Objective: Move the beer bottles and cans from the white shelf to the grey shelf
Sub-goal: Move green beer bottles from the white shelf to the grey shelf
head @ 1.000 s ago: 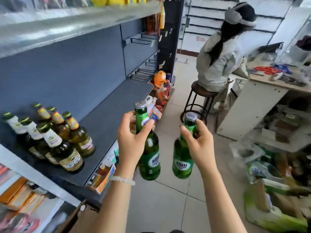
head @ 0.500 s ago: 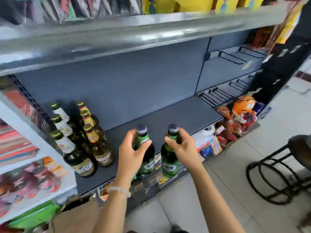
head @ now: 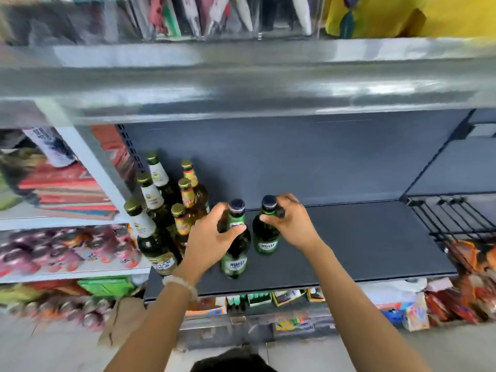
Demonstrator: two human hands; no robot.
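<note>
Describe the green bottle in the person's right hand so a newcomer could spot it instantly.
Find the grey shelf. Left on it stands a cluster of gold-capped bottles; right of those are two dark-capped green bottles. The one meant is the rightmost, set further back than its twin, its neck gripped by the right hand.

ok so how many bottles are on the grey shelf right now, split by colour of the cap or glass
Green bottles with dark caps: 2, one held by the left hand at, one held by the right hand at
Gold-capped bottles with white neck labels: 3, e.g.
Gold-capped bottles with red and yellow neck labels: 3, e.g.
Total on the grey shelf: 8
</note>
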